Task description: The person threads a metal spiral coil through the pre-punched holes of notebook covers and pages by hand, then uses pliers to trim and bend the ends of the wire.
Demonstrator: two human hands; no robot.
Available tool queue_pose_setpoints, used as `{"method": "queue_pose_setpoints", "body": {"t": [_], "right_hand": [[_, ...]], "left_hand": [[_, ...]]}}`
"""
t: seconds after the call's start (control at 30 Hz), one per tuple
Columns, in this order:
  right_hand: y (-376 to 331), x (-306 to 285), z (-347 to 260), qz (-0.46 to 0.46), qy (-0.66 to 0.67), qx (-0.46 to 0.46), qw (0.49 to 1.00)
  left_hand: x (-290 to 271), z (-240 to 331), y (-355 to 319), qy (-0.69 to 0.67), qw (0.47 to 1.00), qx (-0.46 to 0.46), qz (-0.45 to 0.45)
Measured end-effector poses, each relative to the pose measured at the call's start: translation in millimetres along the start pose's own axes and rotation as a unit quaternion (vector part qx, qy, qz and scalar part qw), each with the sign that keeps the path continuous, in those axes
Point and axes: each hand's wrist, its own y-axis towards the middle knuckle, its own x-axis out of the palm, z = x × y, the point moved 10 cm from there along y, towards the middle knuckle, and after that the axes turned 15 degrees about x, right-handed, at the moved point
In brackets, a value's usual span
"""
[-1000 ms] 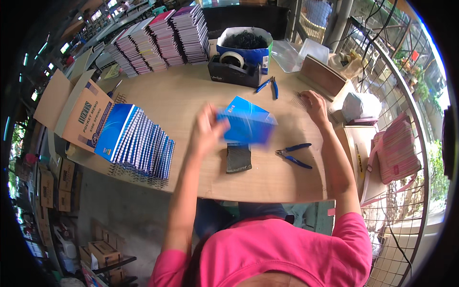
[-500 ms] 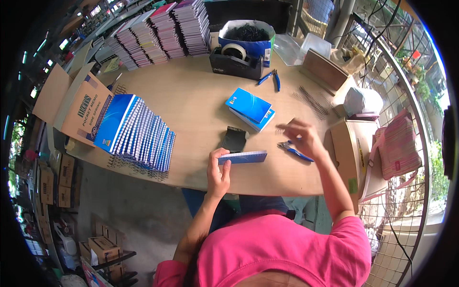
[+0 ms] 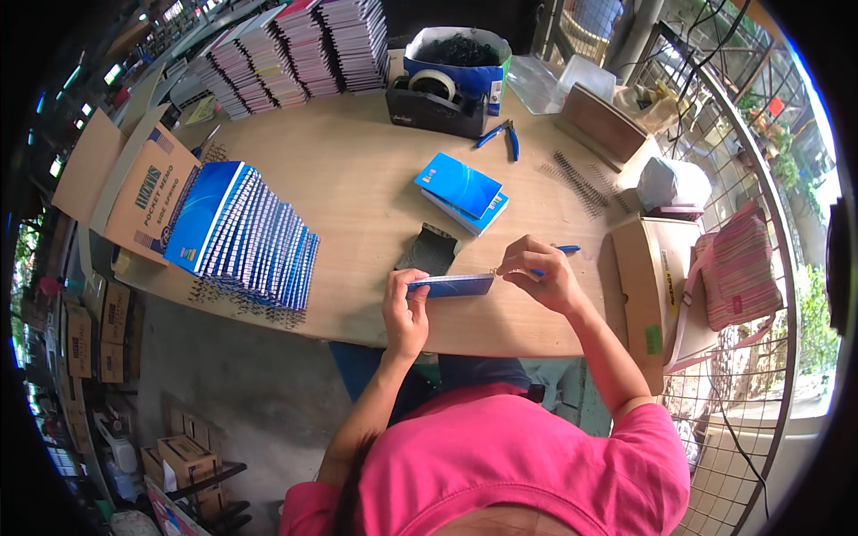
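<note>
Pale, smooth wood-grain board tops the table (image 3: pixel 353 205), with wire mesh fencing (image 3: pixel 755 357) on the right and a ribbed stack of blue memo pads (image 3: pixel 259 237) on the left, against an open cardboard carton (image 3: pixel 147 192). At the near edge, the left hand (image 3: pixel 407 313) pinches a slim blue pad (image 3: pixel 458 286) between thumb and fingers, holding it on edge. The right hand's (image 3: pixel 541 275) fingertips are drawn together at the pad's right end; whatever they pinch is too small to tell. Just beyond lies a dark, curved, matte piece (image 3: pixel 427 248), with two glossy pads (image 3: pixel 460 188) overlapping farther off. Springy wire coils (image 3: pixel 581 183) lie far right, and blue-handled pliers (image 3: pixel 567 248) are partly hidden behind the right hand. Half a second ago that hand was apart from the pad; now it has met its end.
</note>
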Motion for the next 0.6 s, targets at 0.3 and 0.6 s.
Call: {"method": "queue_pose_setpoints", "body": {"t": [0.3, 0.6], "right_hand": [[5.8, 11.9, 3.4, -0.066, 0.016, 0.01, 0.998], [7.6, 26.0, -0.7, -0.101, -0.059, 0.042, 0.992]], "left_hand": [[-5.7, -6.3, -2.1, 0.013, 1.0, -0.018, 0.011], [-9.4, -4.6, -6.2, 0.012, 0.999, -0.023, 0.027]]}}
